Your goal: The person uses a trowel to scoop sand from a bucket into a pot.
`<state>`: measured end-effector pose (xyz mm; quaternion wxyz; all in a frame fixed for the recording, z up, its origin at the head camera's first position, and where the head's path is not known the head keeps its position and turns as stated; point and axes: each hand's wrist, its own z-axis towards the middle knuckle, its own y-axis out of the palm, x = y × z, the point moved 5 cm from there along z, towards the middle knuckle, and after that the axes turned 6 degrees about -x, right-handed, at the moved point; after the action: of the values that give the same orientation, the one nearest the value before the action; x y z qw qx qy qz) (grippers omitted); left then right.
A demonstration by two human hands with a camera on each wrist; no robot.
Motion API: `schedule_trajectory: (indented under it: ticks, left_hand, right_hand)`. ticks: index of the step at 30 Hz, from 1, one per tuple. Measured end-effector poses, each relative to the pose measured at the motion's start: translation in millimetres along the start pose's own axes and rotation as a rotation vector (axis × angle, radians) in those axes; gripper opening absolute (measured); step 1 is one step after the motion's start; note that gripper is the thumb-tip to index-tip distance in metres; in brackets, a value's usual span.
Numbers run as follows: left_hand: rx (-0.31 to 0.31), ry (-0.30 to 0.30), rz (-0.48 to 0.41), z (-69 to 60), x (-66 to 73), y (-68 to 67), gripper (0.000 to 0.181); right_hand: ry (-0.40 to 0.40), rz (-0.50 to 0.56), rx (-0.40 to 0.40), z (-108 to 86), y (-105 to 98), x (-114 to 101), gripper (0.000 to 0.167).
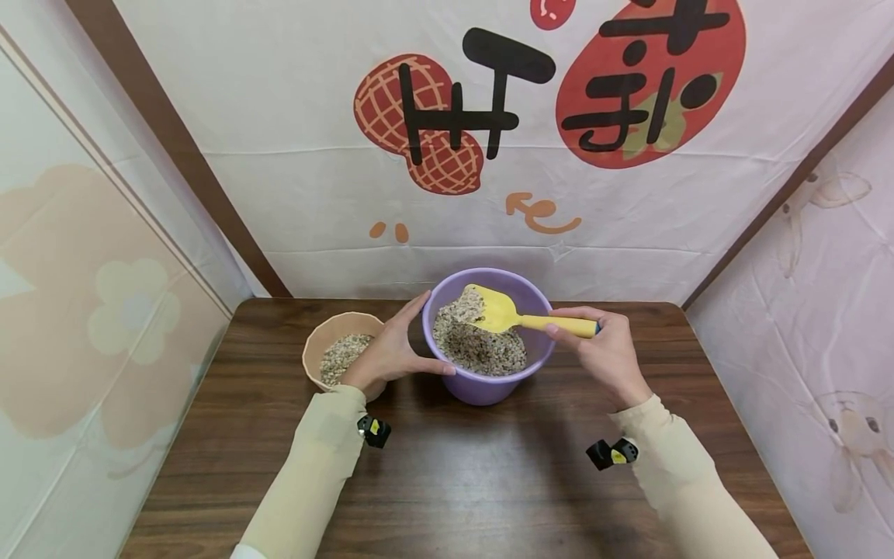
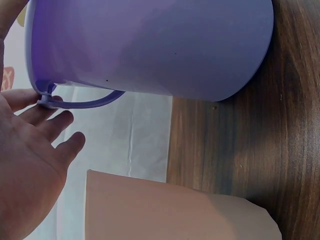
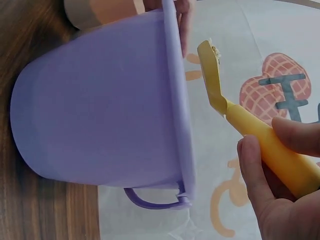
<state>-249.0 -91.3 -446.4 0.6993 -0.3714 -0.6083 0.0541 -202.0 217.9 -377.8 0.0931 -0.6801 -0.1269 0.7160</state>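
My right hand (image 1: 609, 348) grips the yellow handle of a small scoop (image 1: 498, 310), thumb and fingers round it. The scoop's blade is above the inside of a purple bucket (image 1: 482, 392), with speckled pale granules (image 3: 215, 53) on it. More beige-grey granules (image 1: 482, 349) lie in the bucket. My left hand (image 1: 391, 349) spreads across the bucket's left side, its thumb at the near rim and its fingers at the far left rim. In the left wrist view those fingers reach the bucket's purple carrying handle (image 2: 90, 103), fairly straight.
A peach-coloured tub (image 1: 314, 341) with similar granules (image 1: 344, 357) stands left of the bucket, partly behind my left hand. Both stand near the back edge of a dark wooden table (image 1: 461, 481). A printed white cloth (image 1: 293, 194) hangs behind the table, with pale cloth walls on both sides.
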Motion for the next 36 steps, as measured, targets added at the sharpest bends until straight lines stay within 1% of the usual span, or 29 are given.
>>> schedule_trajectory:
  ticks: [5, 10, 15, 29, 36]
  left_hand:
    - [-0.003, -0.001, 0.005, 0.5, -0.4, -0.1, 0.137]
    - [-0.003, -0.003, 0.016, 0.9, -1.5, 0.0, 0.137]
    - [0.000, -0.006, 0.027, 0.8, -1.6, -0.4, 0.137]
    - [0.009, 0.017, 0.035, 1.9, 1.8, -1.9, 0.137]
    - [0.016, 0.019, -0.004, -1.2, 2.1, -2.6, 0.140]
  right_hand:
    - [-0.005, -0.010, 0.006, -4.6, -5.7, -1.6, 0.038]
    - [-0.004, -0.012, 0.018, -7.5, -9.0, 1.0, 0.036]
    - [-0.006, -0.011, 0.010, -9.0, -9.3, 3.6, 0.035]
    - [0.001, 0.027, 0.008, -9.2, -8.5, 4.8, 0.036]
    - [0.001, 0.034, 0.009, -9.3, -7.8, 4.8, 0.034]
